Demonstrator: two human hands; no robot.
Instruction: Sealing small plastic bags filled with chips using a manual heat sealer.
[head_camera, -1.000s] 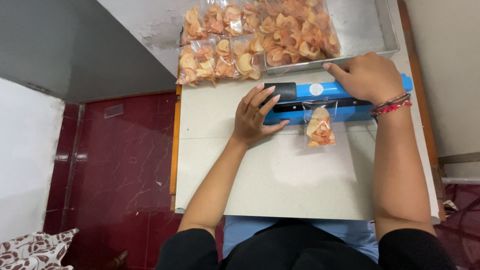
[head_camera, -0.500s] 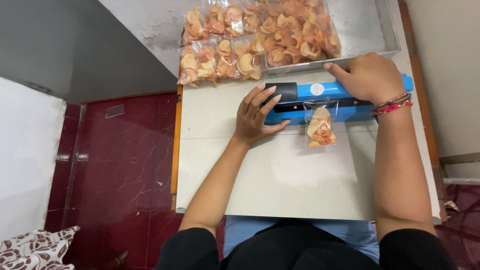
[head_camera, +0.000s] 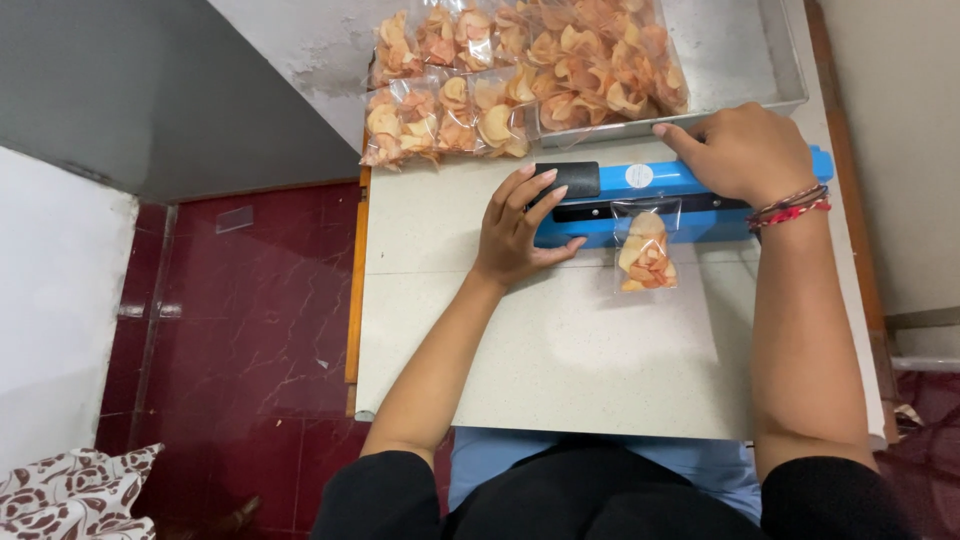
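A blue heat sealer (head_camera: 650, 200) with a black end is laid across the far part of the pale surface (head_camera: 560, 360), its arm pressed down. A small clear bag of orange-pink chips (head_camera: 643, 250) is clamped in it by its top edge, its body lying toward the near side.

A heat sealer (head_camera: 660, 195) lies across the counter (head_camera: 560, 350), a small bag of chips (head_camera: 645, 250) caught under its bar, hanging toward the person. Behind it, filled bags (head_camera: 450, 110) lie left of a tray (head_camera: 740, 60).

Both hands (head_camera: 640, 190) on blue sealer (head_camera: 690, 185) (chip bag (head_camera: 645, 255) clamped inside)
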